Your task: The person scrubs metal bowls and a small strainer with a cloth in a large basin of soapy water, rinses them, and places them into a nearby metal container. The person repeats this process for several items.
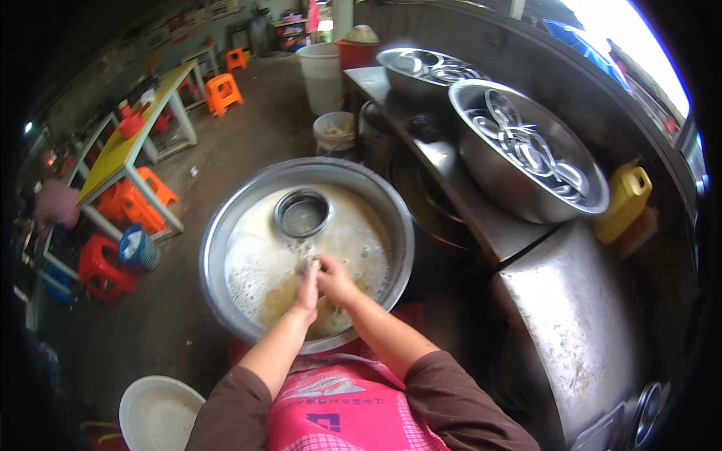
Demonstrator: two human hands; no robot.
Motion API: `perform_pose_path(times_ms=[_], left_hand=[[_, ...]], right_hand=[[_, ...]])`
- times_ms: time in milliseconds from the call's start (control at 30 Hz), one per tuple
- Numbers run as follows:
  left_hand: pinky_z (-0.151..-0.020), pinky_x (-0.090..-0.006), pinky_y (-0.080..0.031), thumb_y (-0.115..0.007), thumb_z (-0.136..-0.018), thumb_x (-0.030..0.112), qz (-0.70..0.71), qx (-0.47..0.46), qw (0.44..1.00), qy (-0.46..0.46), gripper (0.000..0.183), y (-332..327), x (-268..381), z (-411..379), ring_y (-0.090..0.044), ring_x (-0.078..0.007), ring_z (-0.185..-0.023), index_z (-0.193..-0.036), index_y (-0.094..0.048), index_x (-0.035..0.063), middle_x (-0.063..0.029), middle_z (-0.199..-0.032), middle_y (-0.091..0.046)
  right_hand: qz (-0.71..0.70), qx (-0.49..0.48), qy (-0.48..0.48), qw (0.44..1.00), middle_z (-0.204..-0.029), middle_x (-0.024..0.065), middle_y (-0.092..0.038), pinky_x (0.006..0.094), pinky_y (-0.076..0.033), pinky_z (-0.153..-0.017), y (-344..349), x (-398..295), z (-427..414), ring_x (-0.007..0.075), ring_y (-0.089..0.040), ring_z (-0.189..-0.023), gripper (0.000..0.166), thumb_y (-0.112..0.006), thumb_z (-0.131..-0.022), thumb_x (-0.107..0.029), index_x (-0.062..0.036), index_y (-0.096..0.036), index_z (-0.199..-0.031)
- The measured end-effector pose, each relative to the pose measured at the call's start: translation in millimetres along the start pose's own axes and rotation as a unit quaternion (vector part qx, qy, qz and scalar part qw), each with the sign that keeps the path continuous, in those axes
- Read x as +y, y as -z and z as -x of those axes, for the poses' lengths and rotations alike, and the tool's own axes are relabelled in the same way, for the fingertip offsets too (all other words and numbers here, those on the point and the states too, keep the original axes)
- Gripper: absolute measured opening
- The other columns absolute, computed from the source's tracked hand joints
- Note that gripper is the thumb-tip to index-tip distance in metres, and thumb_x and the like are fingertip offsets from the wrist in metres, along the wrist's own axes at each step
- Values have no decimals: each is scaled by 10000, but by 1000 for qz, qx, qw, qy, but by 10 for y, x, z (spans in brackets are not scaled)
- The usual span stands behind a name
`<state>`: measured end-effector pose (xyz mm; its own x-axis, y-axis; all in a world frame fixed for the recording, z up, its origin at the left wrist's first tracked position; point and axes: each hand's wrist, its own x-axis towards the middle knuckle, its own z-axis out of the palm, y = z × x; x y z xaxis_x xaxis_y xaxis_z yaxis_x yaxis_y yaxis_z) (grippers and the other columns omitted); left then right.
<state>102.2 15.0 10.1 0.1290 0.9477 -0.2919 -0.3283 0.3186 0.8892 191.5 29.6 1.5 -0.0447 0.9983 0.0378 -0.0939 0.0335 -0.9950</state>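
Observation:
Before me stands a large round metal basin [403, 225] holding cloudy, foamy water. A small round metal bowl [303, 213] floats or rests in it, towards the far side, with some liquid inside. Over the water, just below that bowl, my left hand [307, 287] and my right hand [335, 281] come together. Between their fingers is a small greenish-grey thing [308, 262], perhaps a scrubber or cloth; it is mostly covered. Both hands seem closed on it. A pink apron covers my front.
On the right, a metal counter [569, 299] and a table carry two large metal basins [530, 197] of metal dishes. A white bucket [334, 132] stands beyond my basin. At lower left is a white tub [161, 417]. Orange stools [223, 93] and a yellow-topped table [113, 155] stand left.

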Motion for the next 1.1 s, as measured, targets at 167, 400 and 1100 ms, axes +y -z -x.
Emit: perform_pose_path(times_ms=[167,400,1100], left_hand=[[-846,-369,-440,-336,-860,463,182,-64,974,122,461,216,168,-72,-540,-222,-1018,-1099,-540,124,-54,-1086,-567],[-721,-443,-460,-485,-797,458,53,-52,974,212,371,560,149,-146,-559,-230,-830,-982,-530,140,-44,-921,-591],[-645,-365,-531,-473,-903,224,-608,-116,749,-238,271,-781,1925,-873,-647,-251,-809,-1076,-571,41,-175,-950,-642]], right_hand=[[94,-106,94,985,-990,105,-560,292,-420,-869,18,-200,50,203,-531,-958,201,-615,-739,-50,-3,-627,-934],[517,-202,86,828,-922,119,-600,384,-488,-745,87,-362,205,300,-597,-869,136,-639,-647,-147,-79,-666,-762],[566,-220,45,794,-995,147,-601,406,-489,-778,146,-331,174,323,-609,-901,163,-565,-759,-125,-26,-668,-838]])
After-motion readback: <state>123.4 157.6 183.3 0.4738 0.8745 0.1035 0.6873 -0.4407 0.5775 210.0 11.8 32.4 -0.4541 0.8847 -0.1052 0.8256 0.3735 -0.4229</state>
